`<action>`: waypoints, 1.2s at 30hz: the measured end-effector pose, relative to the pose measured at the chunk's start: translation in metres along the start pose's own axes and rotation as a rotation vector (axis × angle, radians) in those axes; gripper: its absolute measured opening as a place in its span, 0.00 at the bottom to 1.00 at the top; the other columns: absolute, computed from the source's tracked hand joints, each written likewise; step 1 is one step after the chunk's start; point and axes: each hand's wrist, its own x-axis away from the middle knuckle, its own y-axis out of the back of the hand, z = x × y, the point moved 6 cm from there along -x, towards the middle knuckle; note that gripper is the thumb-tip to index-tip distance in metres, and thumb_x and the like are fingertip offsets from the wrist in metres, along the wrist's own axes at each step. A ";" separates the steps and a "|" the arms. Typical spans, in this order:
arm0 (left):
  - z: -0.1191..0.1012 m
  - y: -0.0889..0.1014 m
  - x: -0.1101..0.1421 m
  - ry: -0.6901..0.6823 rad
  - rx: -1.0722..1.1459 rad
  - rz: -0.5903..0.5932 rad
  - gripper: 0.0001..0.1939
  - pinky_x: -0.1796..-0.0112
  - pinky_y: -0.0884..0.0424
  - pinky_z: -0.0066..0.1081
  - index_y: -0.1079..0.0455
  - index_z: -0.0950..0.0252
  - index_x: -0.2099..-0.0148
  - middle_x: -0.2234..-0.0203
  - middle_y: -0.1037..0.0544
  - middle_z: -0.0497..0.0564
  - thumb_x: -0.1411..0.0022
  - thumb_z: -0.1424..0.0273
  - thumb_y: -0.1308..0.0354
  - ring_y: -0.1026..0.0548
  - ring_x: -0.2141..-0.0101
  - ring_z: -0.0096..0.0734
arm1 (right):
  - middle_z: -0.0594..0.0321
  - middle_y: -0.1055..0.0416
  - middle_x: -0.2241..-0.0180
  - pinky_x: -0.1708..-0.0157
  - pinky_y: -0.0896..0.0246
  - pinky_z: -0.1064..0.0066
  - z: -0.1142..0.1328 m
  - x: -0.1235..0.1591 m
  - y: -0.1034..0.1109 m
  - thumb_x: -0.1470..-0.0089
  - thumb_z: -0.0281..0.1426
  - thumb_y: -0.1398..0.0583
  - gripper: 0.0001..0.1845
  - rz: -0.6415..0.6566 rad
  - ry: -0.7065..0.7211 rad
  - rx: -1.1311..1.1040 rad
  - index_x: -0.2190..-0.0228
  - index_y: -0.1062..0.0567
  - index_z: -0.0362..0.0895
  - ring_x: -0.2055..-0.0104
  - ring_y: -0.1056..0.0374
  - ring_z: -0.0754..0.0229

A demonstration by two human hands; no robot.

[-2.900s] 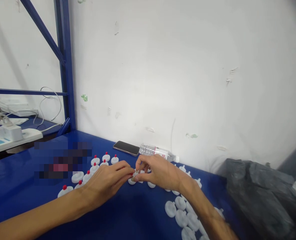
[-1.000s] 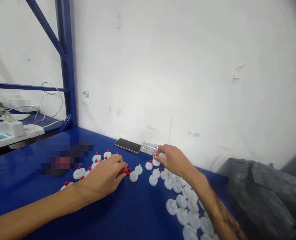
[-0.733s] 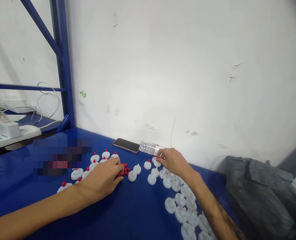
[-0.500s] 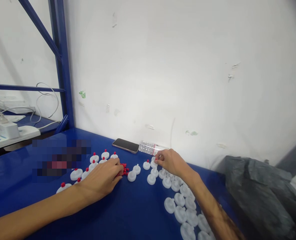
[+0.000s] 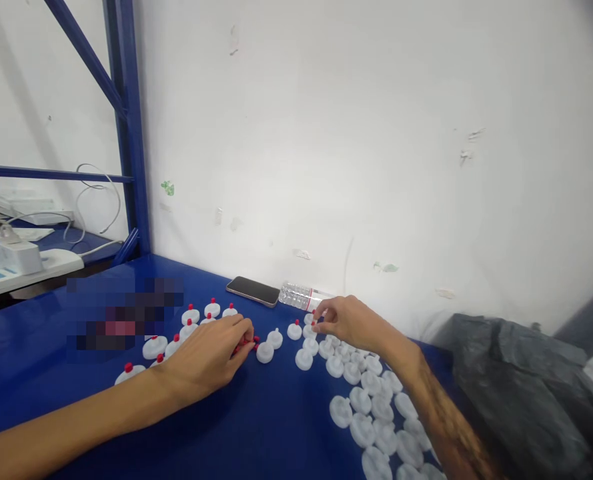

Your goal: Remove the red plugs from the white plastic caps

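Observation:
My left hand is closed over a small pile of red caps, its thumb and fingertips pinched around red pieces among them. My right hand pinches a small red cap at the spout of a round white lid. Left of it stands a white lid with a red cap on top. Two uncapped white lids lie between my hands. Several capped lids stand beyond and left of my left hand. Many bare white lids spread under and below my right forearm.
A phone and a clear plastic bottle lie along the wall. A dark plastic bag sits at the right. A blue metal post rises at the left, near a white power strip. A blurred patch covers part of the blue table.
My left fingertips have shifted slightly right over the red pile and drawn closer together. My right hand stays near the same lids, and a red cap now shows at its fingertips.

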 end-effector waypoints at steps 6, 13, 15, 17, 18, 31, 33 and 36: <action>-0.012 0.015 0.000 0.015 0.080 -0.047 0.08 0.72 0.38 0.32 0.30 0.60 0.62 0.71 0.20 0.46 0.33 0.69 0.51 0.25 0.72 0.34 | 0.67 0.20 0.67 0.68 0.36 0.68 -0.007 -0.006 -0.029 0.60 0.30 0.28 0.18 0.157 0.031 -0.020 0.62 0.19 0.51 0.68 0.26 0.58; -0.012 0.015 0.001 -0.080 0.129 -0.133 0.12 0.65 0.30 0.33 0.26 0.59 0.53 0.61 0.18 0.49 0.29 0.69 0.52 0.21 0.65 0.35 | 0.65 0.21 0.67 0.66 0.38 0.66 0.002 -0.005 -0.033 0.60 0.27 0.29 0.18 0.119 0.037 0.012 0.64 0.18 0.52 0.66 0.27 0.56; -0.012 0.015 0.002 -0.102 0.156 -0.155 0.12 0.65 0.30 0.32 0.26 0.60 0.54 0.63 0.18 0.48 0.28 0.68 0.51 0.21 0.65 0.34 | 0.64 0.21 0.66 0.65 0.38 0.66 0.005 -0.004 -0.030 0.59 0.27 0.29 0.16 0.101 0.042 0.025 0.64 0.18 0.50 0.64 0.27 0.55; -0.013 0.016 0.002 -0.112 0.172 -0.177 0.11 0.68 0.30 0.31 0.26 0.60 0.57 0.67 0.19 0.47 0.28 0.67 0.49 0.22 0.68 0.32 | 0.62 0.20 0.65 0.64 0.38 0.66 0.008 -0.003 -0.026 0.56 0.29 0.30 0.14 0.081 0.052 0.034 0.63 0.18 0.49 0.63 0.27 0.54; -0.013 0.017 0.002 -0.121 0.179 -0.192 0.10 0.69 0.31 0.30 0.26 0.60 0.57 0.68 0.20 0.46 0.28 0.67 0.49 0.23 0.70 0.31 | 0.62 0.20 0.64 0.64 0.38 0.67 0.008 -0.002 -0.024 0.54 0.30 0.30 0.13 0.072 0.056 0.038 0.62 0.18 0.48 0.62 0.27 0.54; -0.021 0.034 0.012 -0.246 0.221 -0.490 0.09 0.70 0.28 0.24 0.26 0.55 0.50 0.66 0.16 0.40 0.28 0.68 0.45 0.20 0.72 0.24 | 0.63 0.22 0.60 0.62 0.38 0.68 0.074 0.018 0.004 0.43 0.37 0.35 0.13 -0.006 0.204 0.085 0.56 0.21 0.50 0.58 0.27 0.56; -0.020 0.032 0.012 -0.256 0.212 -0.477 0.10 0.69 0.28 0.24 0.26 0.55 0.49 0.65 0.16 0.41 0.28 0.68 0.45 0.19 0.70 0.25 | 0.63 0.22 0.60 0.61 0.38 0.68 0.085 0.019 -0.001 0.43 0.37 0.35 0.12 0.002 0.232 0.116 0.56 0.21 0.51 0.58 0.27 0.56; -0.019 0.027 0.010 -0.274 0.221 -0.418 0.10 0.67 0.27 0.25 0.26 0.55 0.49 0.64 0.16 0.42 0.27 0.69 0.47 0.19 0.68 0.26 | 0.62 0.22 0.59 0.57 0.37 0.66 0.094 0.021 -0.007 0.42 0.36 0.36 0.13 0.001 0.256 0.147 0.55 0.21 0.50 0.55 0.27 0.54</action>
